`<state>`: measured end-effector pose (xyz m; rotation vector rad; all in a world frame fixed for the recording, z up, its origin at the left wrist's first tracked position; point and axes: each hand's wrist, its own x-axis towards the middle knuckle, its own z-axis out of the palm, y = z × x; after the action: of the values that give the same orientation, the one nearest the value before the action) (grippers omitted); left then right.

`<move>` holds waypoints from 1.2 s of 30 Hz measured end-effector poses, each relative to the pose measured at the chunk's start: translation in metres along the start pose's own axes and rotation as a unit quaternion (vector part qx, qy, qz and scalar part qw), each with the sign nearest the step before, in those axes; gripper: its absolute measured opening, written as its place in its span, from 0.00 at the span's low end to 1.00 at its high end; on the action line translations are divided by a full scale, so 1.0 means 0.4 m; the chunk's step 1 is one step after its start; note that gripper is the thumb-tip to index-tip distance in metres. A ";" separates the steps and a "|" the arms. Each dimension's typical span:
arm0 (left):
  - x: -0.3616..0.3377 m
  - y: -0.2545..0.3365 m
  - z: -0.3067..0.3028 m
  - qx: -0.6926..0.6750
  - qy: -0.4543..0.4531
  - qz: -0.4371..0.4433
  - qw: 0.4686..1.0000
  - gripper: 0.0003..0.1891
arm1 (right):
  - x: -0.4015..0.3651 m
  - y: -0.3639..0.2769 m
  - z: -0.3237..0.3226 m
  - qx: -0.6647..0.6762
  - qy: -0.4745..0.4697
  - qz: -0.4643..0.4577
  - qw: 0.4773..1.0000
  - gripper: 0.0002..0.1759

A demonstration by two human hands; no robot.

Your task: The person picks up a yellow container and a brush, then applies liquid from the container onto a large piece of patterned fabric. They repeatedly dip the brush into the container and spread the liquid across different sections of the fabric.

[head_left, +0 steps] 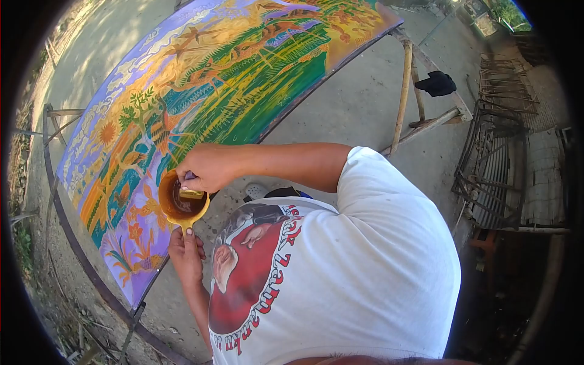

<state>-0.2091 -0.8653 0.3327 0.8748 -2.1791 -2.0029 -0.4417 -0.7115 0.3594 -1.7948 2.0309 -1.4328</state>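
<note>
My left hand (187, 250) is closed round the handle of a yellow dipper (202, 214) with dark reddish-brown stains inside. Above the dipper's opening, my right hand (210, 168) pinches a small yellow block (191, 194), perhaps a sponge, whose lower part is inside the dipper. Any liquid in it is hard to make out. Just beyond both hands stretches a long painted cloth (243, 97) with plants, a tree, a sun and waves in green, orange and purple.
A dark frame edge (91, 267) curves along the cloth's near left side. Wooden poles (403, 97) support the far right end, with a black cloth (436, 84) hanging there. Bamboo racks (502, 164) stand at the right. A light-coloured shoe (255, 191) shows below my right forearm.
</note>
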 end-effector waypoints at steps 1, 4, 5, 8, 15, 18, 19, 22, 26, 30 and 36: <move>0.007 0.002 0.010 -0.001 0.007 -0.003 1.000 0.15 | -0.004 0.005 0.022 -0.054 -0.053 0.030 0.997 0.14; 0.026 0.002 0.031 0.015 0.013 -0.009 1.000 0.16 | 0.003 -0.007 0.034 0.035 -0.108 0.188 0.976 0.14; 0.028 0.003 0.039 0.008 0.013 -0.009 1.000 0.16 | -0.003 -0.010 0.025 0.164 -0.105 0.323 0.926 0.14; 0.027 -0.009 0.030 -0.009 0.040 -0.018 0.999 0.16 | -0.035 0.043 0.004 0.399 0.000 0.385 0.832 0.17; -0.003 -0.038 -0.038 -0.047 0.088 -0.035 0.994 0.15 | -0.063 0.236 -0.063 0.528 0.189 0.391 0.729 0.18; -0.029 -0.061 -0.072 -0.062 0.105 -0.040 0.992 0.15 | -0.066 0.387 -0.062 0.453 0.253 0.451 0.726 0.16; -0.039 -0.064 -0.080 -0.067 0.115 -0.044 0.990 0.15 | -0.067 0.440 -0.066 0.398 0.295 0.492 0.716 0.15; -0.084 -0.060 -0.090 -0.088 0.152 -0.035 0.984 0.15 | -0.096 0.573 -0.145 0.339 0.401 0.484 0.700 0.15; -0.130 -0.070 -0.111 -0.105 0.182 -0.040 0.977 0.16 | -0.039 0.617 -0.101 0.324 0.404 0.484 0.705 0.18; -0.136 -0.059 -0.106 -0.106 0.202 -0.040 0.973 0.16 | 0.031 0.611 -0.033 0.381 0.319 0.490 0.716 0.18; -0.169 -0.053 -0.098 -0.112 0.230 -0.033 0.966 0.16 | -0.059 0.676 -0.242 0.238 0.471 0.471 0.707 0.15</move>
<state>-0.1291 -0.8711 0.3414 1.2385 -1.6605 -1.7925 -0.6918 -0.6694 0.2226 0.3806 1.9520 -2.2373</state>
